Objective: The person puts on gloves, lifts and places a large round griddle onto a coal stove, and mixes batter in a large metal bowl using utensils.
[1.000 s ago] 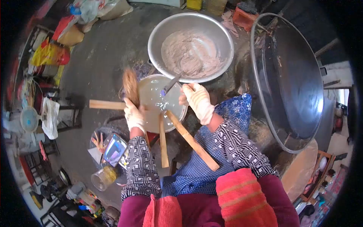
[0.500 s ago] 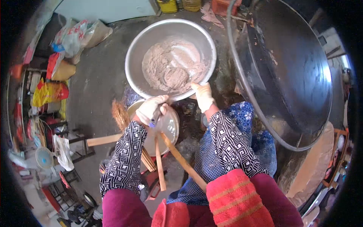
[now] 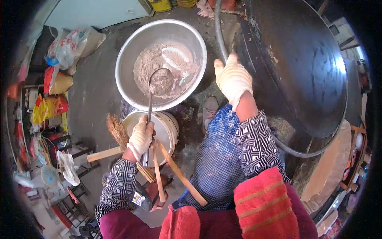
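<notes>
My left hand (image 3: 140, 137), in a pale glove, is closed around the handle of a metal ladle (image 3: 150, 105). The ladle's bowl rests in a thick greyish-brown paste inside a wide metal basin (image 3: 122, 79). Beneath that hand is a whitish bucket (image 3: 172, 131), with wooden sticks (image 3: 181, 173) and a straw brush (image 3: 116, 127) about it. My right hand (image 3: 234, 77), gloved too, is closed on a grey tubular hoop (image 3: 219, 30) running round a large dark round pan (image 3: 302, 75). Part of the hoop is hidden behind that hand and forearm.
Bags (image 3: 71, 46) and a yellow-red packet (image 3: 49, 108) lie along the left side. A small fan (image 3: 49, 175) stands at lower left. Yellow containers (image 3: 160, 4) are at the top. My shoe (image 3: 210, 109) is on the floor beside the basin.
My right hand has left the basin's rim and moved right onto the hoop, which has shifted left at its upper part. My left hand has moved down and left with the ladle.
</notes>
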